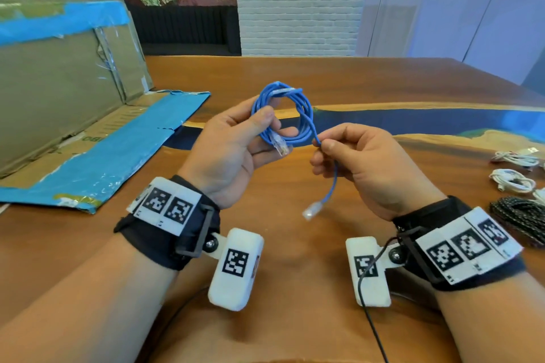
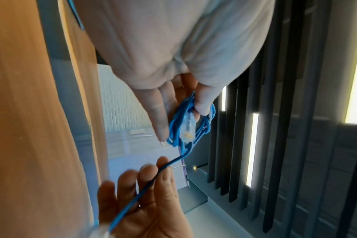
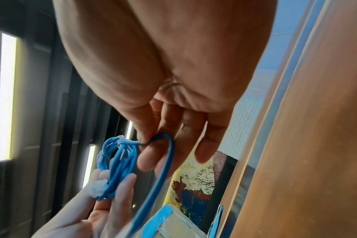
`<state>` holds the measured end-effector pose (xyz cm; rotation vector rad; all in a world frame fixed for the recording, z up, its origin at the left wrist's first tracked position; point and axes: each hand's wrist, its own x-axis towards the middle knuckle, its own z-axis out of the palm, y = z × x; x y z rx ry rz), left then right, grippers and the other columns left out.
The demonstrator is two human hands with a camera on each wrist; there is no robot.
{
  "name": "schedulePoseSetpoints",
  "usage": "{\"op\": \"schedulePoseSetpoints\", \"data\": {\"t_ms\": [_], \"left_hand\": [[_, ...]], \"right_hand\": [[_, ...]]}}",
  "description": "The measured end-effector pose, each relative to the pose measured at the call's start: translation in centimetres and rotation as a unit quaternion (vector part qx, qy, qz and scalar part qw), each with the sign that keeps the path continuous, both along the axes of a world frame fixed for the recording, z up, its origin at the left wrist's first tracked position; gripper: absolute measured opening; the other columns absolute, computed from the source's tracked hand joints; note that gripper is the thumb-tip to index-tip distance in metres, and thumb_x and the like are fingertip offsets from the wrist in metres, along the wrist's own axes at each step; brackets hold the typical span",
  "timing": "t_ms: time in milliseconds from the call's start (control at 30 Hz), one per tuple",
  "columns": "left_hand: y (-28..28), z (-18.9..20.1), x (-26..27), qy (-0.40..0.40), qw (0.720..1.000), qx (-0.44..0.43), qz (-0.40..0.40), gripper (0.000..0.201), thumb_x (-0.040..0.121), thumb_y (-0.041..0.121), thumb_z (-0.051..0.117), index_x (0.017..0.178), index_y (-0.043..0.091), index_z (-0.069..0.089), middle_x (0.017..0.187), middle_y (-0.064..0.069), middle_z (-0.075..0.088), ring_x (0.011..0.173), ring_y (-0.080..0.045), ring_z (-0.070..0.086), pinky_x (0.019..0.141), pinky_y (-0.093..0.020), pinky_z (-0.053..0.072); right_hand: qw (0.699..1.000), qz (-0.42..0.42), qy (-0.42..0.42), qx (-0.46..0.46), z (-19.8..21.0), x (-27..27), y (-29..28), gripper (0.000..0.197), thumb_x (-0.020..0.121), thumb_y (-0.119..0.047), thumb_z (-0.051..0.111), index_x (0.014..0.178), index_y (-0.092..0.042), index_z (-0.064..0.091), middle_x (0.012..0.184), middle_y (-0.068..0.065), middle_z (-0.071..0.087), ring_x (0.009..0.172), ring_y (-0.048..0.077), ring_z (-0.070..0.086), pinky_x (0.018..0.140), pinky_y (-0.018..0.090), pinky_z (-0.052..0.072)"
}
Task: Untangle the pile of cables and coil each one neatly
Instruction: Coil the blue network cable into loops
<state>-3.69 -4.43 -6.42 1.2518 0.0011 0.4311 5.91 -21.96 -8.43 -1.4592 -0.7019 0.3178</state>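
My left hand (image 1: 233, 153) holds the coiled part of the blue cable (image 1: 283, 115), thumb pressing the loops against my curled fingers, with one clear plug (image 1: 281, 148) lying across the fingertips. Just to the right of it, my right hand (image 1: 362, 165) pinches the loose tail of the same cable between thumb and forefinger; the tail drops below the pinch and ends in a second clear plug (image 1: 312, 210) hanging above the wooden table (image 1: 295, 259). Both hands are raised off the table. Farther right, well apart from my right hand, lie white cable bundles (image 1: 511, 181) and a black speckled cable (image 1: 522, 219). Out past my left hand, an opened cardboard box (image 1: 65, 97) with blue tape lies flattened; I cannot tell whether anything is in it.
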Motion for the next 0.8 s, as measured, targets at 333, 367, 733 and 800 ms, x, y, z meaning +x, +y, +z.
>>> {"op": "schedulePoseSetpoints", "data": {"t_ms": [333, 367, 733, 800], "left_hand": [[-1.3, 0.7, -0.9, -0.045, 0.987, -0.131, -0.087, 0.03, 0.087, 0.021, 0.058, 0.115, 0.014, 0.066, 0.079, 0.0, 0.063, 0.089, -0.019, 0.076, 0.075, -0.035, 0.064], [-1.4, 0.6, -0.8, -0.046, 0.985, -0.139, -0.09, 0.029, 0.087, 0.021, 0.058, 0.115, 0.014, 0.066, 0.08, 0.0, 0.063, 0.091, -0.019, 0.076, 0.077, -0.035, 0.063], [-2.2, -0.7, 0.2, -0.003, 0.999, -0.043, -0.001, 0.023, 0.1, 0.019, 0.054, 0.118, 0.017, 0.067, 0.088, 0.0, 0.072, 0.094, -0.02, 0.066, 0.095, -0.04, 0.044], [-2.0, -0.7, 0.3, 0.01, 0.999, -0.031, 0.01, 0.022, 0.102, 0.019, 0.053, 0.118, 0.016, 0.068, 0.087, 0.0, 0.072, 0.094, -0.02, 0.063, 0.094, -0.039, 0.043]], "right_hand": [[0.986, -0.033, -0.149, 0.062, 0.1, -0.7, 0.4, 0.016, 0.103, -0.006, 0.056, 0.095, -0.014, 0.067, 0.075, 0.005, 0.06, 0.066, 0.016, 0.054, 0.064, 0.031, 0.049], [0.987, -0.037, -0.129, 0.086, 0.1, -0.8, 0.7, 0.014, 0.103, -0.005, 0.055, 0.098, -0.009, 0.067, 0.074, 0.01, 0.059, 0.064, 0.019, 0.054, 0.061, 0.033, 0.049], [0.979, -0.038, 0.092, 0.179, -0.7, -1.4, 2.2, 0.018, 0.097, -0.007, 0.061, 0.107, -0.001, 0.075, 0.099, 0.018, 0.076, 0.087, 0.022, 0.07, 0.078, 0.031, 0.06], [0.975, -0.039, 0.113, 0.187, -0.7, -1.5, 2.3, 0.018, 0.097, -0.006, 0.061, 0.107, -0.001, 0.075, 0.098, 0.016, 0.077, 0.088, 0.021, 0.072, 0.08, 0.031, 0.061]]}}
